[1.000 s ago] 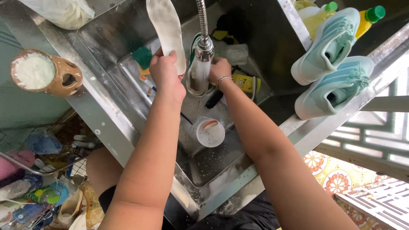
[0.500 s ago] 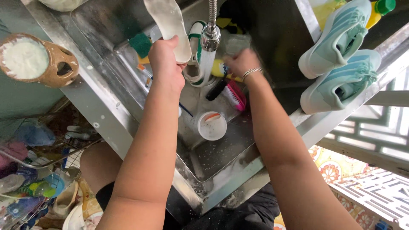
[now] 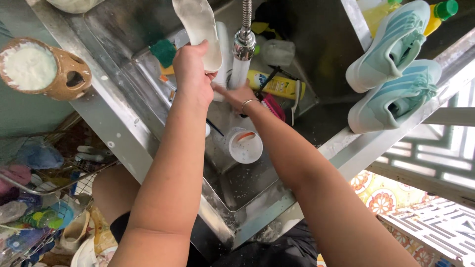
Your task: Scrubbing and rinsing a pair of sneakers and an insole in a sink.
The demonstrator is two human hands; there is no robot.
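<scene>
My left hand (image 3: 190,69) grips a white shoe insole (image 3: 199,24) by its lower end and holds it upright over the steel sink (image 3: 123,29). My right hand (image 3: 233,94), a thin bangle on its wrist, lies just below the faucet head (image 3: 243,45). Its fingers stretch flat toward the insole's lower edge beside my left hand. Whether they touch the insole is hard to tell. Two mint-green sneakers (image 3: 391,44) (image 3: 396,99) stand on the sink's right ledge.
In the basin lie a white cup (image 3: 245,146), a yellow bottle (image 3: 277,85), a pink brush (image 3: 275,107) and a green sponge (image 3: 163,50). A brown pot of white powder (image 3: 34,66) sits on the left ledge. Yellow bottles (image 3: 440,12) stand at the top right.
My right hand has let go of the faucet head and dropped below it toward the insole. My left hand has kept hold of the insole.
</scene>
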